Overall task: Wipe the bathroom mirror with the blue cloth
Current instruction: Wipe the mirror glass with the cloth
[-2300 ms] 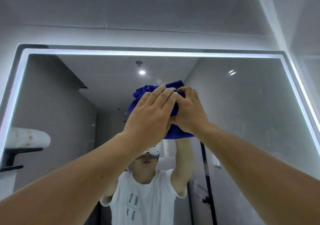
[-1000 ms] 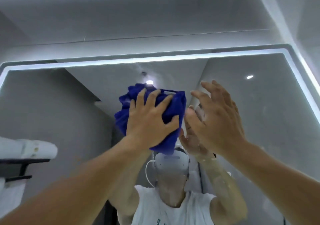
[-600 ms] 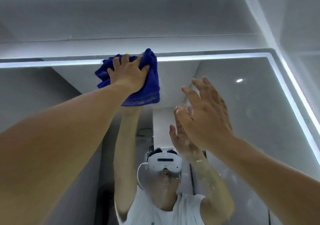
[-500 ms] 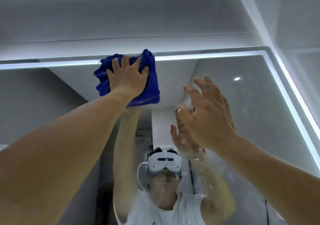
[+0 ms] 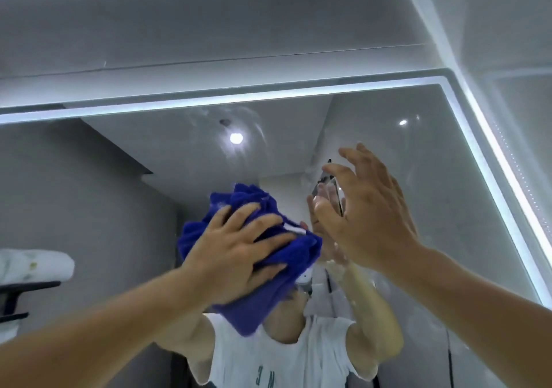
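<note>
The bathroom mirror (image 5: 433,184) fills the view, with a lit strip along its top and right edges. My left hand (image 5: 236,253) lies flat with spread fingers on the bunched blue cloth (image 5: 254,313) and presses it against the glass near the middle. My right hand (image 5: 367,217) is raised to the right of the cloth with fingers loosely spread close to the glass, and holds nothing. Faint wipe streaks (image 5: 239,130) show on the glass above the cloth. The reflection shows a person in a white T-shirt behind the cloth.
The lit mirror edge (image 5: 507,172) runs down the right side beside a grey wall corner. A pale rolled item on a dark bracket (image 5: 33,265) sits at the far left. Grey wall and ceiling (image 5: 268,29) lie above the mirror.
My left hand has carried the cloth down from the mirror's top edge to the middle, moving right. My right hand let go of the cloth earlier and stays raised beside it.
</note>
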